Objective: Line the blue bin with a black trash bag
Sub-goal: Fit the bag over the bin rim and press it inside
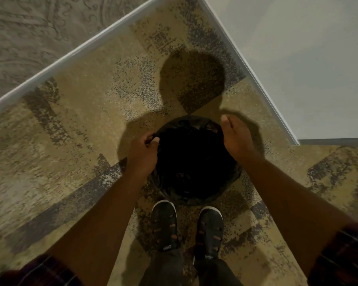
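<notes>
A black trash bag (194, 162) hangs open inside a round bin on the carpet just ahead of my feet. The bag's edge is folded over the rim all around, so the bin's blue body is hidden. My left hand (143, 151) pinches the bag's edge at the left side of the rim. My right hand (235, 135) grips the bag's edge at the upper right of the rim, fingers curled over it.
Patterned beige and grey carpet (91, 100) surrounds the bin. A white baseboard (70, 56) runs along the wall on the left, and a pale wall corner (298, 69) stands close on the right. My two dark shoes (186, 226) stand just behind the bin.
</notes>
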